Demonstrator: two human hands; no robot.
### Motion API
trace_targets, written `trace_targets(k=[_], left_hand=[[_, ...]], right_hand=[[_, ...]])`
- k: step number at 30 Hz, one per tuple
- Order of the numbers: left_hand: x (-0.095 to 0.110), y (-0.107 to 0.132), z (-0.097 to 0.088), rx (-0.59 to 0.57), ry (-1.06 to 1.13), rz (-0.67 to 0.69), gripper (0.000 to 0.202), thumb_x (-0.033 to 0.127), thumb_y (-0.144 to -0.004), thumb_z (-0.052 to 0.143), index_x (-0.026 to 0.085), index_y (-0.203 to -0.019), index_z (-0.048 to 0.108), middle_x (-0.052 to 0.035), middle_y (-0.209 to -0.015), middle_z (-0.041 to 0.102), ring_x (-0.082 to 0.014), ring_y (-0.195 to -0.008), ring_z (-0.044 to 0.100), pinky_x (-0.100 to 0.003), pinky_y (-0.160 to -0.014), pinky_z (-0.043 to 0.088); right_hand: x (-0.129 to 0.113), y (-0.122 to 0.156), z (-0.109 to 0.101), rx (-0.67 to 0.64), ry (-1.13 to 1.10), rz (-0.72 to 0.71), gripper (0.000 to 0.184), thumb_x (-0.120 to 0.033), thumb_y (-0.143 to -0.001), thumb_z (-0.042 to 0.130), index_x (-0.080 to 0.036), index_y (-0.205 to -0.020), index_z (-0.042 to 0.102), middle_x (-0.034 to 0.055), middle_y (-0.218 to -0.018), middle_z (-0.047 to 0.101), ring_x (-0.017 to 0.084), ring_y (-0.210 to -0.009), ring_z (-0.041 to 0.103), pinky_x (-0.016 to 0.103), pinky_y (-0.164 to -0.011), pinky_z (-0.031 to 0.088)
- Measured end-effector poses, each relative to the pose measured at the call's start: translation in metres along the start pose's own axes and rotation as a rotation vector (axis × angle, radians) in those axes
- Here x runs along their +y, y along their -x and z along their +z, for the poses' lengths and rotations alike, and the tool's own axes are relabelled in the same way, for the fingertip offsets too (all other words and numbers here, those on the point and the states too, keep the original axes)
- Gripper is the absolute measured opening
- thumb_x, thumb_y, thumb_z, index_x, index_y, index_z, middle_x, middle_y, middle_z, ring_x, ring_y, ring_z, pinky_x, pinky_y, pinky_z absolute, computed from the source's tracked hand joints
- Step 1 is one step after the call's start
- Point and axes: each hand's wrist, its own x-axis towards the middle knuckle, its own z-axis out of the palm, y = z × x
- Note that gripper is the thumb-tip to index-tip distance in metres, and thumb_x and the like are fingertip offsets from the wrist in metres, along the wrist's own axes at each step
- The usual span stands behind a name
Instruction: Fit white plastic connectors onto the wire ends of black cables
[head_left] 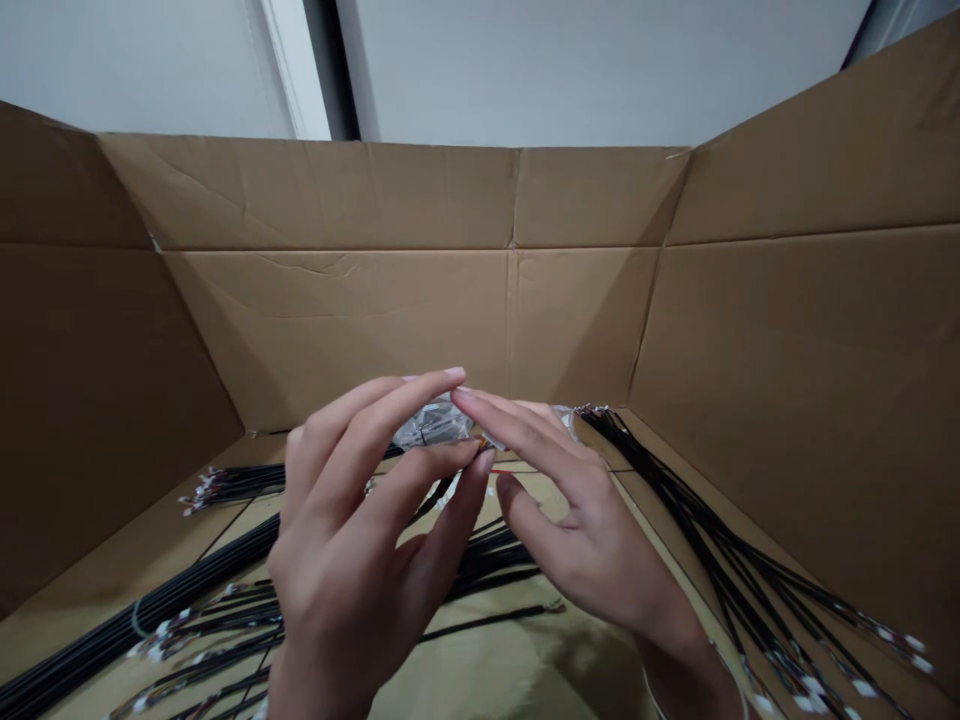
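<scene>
so, a big brown cardboard box (pixel 420 300) stands open all around, with its tall walls at the back and on both sides. on the box floor lie lots of thin black cables with little white plugs on their ends. one long bunch (pixel 720 540) runs along the right wall. another long bunch (pixel 150 615) lies low on the left, and a shorter bunch (pixel 240 483) lies behind it near the left wall. more loose cables (pixel 495 560) sit in the middle, under the hands.

both hands are held up over the middle of the box. the left hand (pixel 352 560) has its fingers bent and close together, pointing to the right. the right hand (pixel 577 520) has its fingers stretched toward the left, with the thumb below them. the tips of the two pointer fingers touch.

a small crinkly clear plastic bag (pixel 435 422) peeks out just behind the left fingers. a tiny red wire (pixel 501 470) shows right where the fingertips meet. i cannot tell which fingers pinch the bag or the wire.
</scene>
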Motion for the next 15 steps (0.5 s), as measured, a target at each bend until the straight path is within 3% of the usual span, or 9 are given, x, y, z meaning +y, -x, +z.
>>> trace_targets(k=[6,10,15], left_hand=[[0.0017,-0.0010,-0.0025,-0.007,-0.009,-0.022,0.013,0.019,-0.102,0.063,0.032,-0.099,0.062,0.0018,-0.137,0.073,-0.0280,-0.127,0.064,-0.051,-0.105,0.049],[0.0035,0.0021,-0.0030,-0.031,0.024,0.007,0.013,0.018,-0.102,0.062,0.031,-0.100,0.063,-0.0010,-0.139,0.072,-0.0292,-0.129,0.063,-0.052,-0.105,0.048],[0.0021,0.0001,0.0027,-0.038,0.074,0.128,0.018,0.009,-0.096,0.065,0.027,-0.098,0.060,-0.0056,-0.140,0.072,-0.0283,-0.127,0.064,-0.049,-0.099,0.050]], right_hand=[[-0.0016,-0.0002,-0.0037,-0.048,-0.103,0.044,0.077,0.001,-0.093,0.055,-0.042,-0.157,0.052,-0.0059,-0.156,0.062,0.020,-0.147,0.053,0.047,-0.128,0.040],[-0.0017,0.0000,-0.0072,-0.080,-0.301,0.214,0.059,-0.031,-0.103,0.068,-0.042,-0.158,0.050,-0.0049,-0.164,0.055,0.025,-0.154,0.046,0.053,-0.131,0.034],[0.0016,-0.0010,-0.0018,-0.017,-0.262,0.267,0.052,-0.054,-0.107,0.057,-0.036,-0.157,0.054,-0.0015,-0.163,0.056,0.025,-0.155,0.044,0.048,-0.132,0.031]])
